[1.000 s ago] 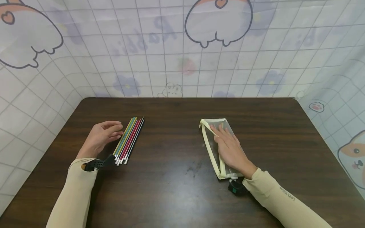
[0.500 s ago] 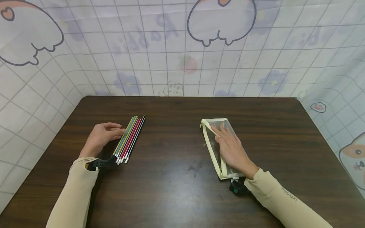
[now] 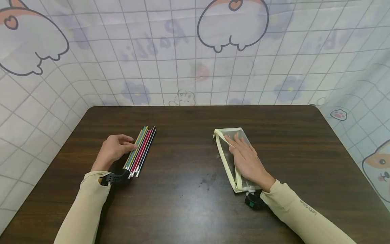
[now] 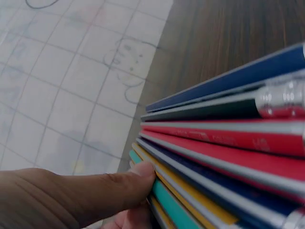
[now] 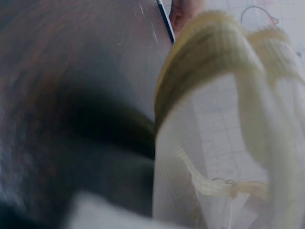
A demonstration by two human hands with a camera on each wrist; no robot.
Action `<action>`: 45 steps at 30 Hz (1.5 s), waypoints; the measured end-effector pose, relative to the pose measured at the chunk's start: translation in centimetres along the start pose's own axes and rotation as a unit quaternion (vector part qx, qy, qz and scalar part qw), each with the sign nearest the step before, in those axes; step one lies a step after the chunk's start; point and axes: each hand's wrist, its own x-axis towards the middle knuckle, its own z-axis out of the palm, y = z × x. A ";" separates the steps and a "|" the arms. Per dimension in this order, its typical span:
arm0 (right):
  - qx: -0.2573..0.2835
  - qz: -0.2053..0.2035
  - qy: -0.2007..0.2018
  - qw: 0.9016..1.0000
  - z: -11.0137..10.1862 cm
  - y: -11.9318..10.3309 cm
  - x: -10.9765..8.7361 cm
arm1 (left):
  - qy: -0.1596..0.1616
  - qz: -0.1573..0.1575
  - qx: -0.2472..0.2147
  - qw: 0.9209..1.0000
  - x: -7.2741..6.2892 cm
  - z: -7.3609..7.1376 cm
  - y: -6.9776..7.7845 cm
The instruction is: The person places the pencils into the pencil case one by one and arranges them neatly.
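Note:
Side by side on the left of the table lies a row of pencils (image 3: 142, 154) in yellow, teal, red and dark colours, their white eraser ends toward me. At the row's left edge, my left hand (image 3: 114, 150) pinches a teal pencil (image 4: 174, 207); its thumb (image 4: 114, 188) lies on top and the other fingers are mostly hidden underneath. My right hand (image 3: 247, 162) rests with fingers extended on a see-through pencil case (image 3: 223, 162) with pale yellow edging. The case's zipped side gapes in the right wrist view, where its yellow edging (image 5: 209, 57) stands up.
The dark wooden table (image 3: 182, 203) has rounded far corners. A white grid-patterned cloth (image 3: 189, 61) with cartoon prints hangs behind it and along both sides. A black wrist camera (image 3: 254, 200) sits beside the near end of the case.
My left hand has moved right, from beside the pencils onto the row's left edge, and its thumb and fingers have closed there. My right hand stays on the case.

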 end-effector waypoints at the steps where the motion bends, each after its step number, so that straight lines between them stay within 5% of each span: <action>1: 0.001 0.000 0.000 1.000 0.0 0.1 0.0 | -0.001 -0.001 0.003 1.000 0.0 0.1 0.1; 11: 0.001 0.000 0.004 1.000 0.0 0.2 -0.2 | 0.004 -0.017 -0.002 1.000 -0.1 0.3 0.7; 29: 0.005 0.001 -0.001 1.000 -0.3 0.5 -0.1 | -0.030 0.016 -0.089 0.995 -0.4 -0.4 1.2; 37: 0.000 0.004 0.002 1.000 -0.1 0.5 0.1 | -0.095 0.033 -0.232 0.968 0.0 0.8 2.3; 45: 0.001 0.005 0.004 1.000 -0.1 0.3 0.2 | -0.120 0.040 -0.320 0.939 -0.2 3.4 5.2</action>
